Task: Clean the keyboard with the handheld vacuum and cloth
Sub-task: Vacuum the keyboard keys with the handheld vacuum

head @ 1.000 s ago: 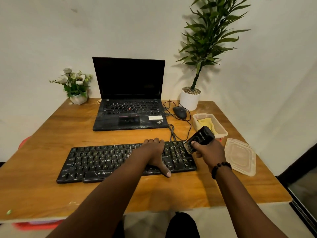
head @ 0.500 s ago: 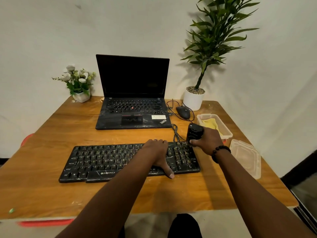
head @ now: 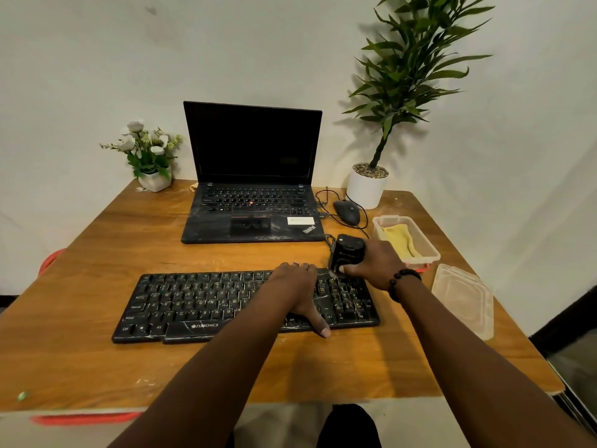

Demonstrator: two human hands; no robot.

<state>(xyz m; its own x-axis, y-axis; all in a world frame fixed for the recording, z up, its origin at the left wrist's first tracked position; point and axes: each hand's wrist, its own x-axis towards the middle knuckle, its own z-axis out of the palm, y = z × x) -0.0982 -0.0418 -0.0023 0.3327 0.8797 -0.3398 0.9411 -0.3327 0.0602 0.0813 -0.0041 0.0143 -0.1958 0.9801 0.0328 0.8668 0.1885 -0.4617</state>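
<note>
The black Zebronics keyboard (head: 245,305) lies at the centre of the frame on the wooden table (head: 97,367). I see my left hand (head: 298,294) flat on its right half, fingers straight and together. My right hand (head: 376,265) curls around the handheld vacuum (head: 346,253) at the keyboard's upper right corner. The yellow cloth (head: 400,239) sits in a plastic container (head: 429,250) at right.

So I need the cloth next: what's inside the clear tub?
A folded yellow cloth lies in the clear tub. Whatever is beneath it is covered.

Vacuum (head: 347,253) nozzle behind right hand (head: 376,263)
</note>
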